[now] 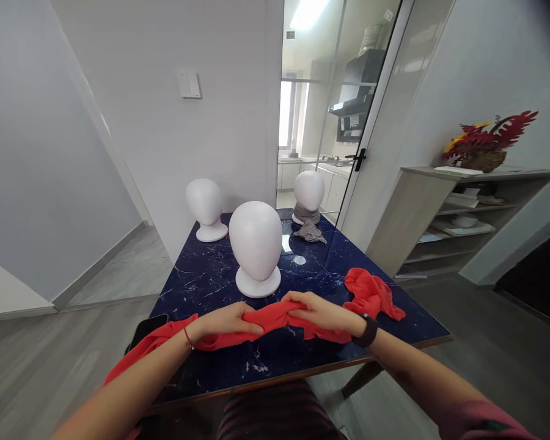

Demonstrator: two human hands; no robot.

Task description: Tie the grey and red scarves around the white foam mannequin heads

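Observation:
A long red scarf (271, 316) is bunched lengthwise between my two hands, just above the near part of the table. My left hand (231, 321) grips it with the thumb on top. A short way to the right, my right hand (314, 310) is closed round the same cloth. One end trails left beneath my left forearm; the other lies crumpled on the table past my right wrist. Directly beyond my hands stands a bare white mannequin head (255, 241), upright on its round base.
The dark blue marbled table (201, 269) carries a second white head (205, 201) at back left. A third head (309, 190) at back right has a grey scarf (308, 225) round its neck. A black phone-like object (147, 327) lies at the left edge. Shelves (458, 214) stand right.

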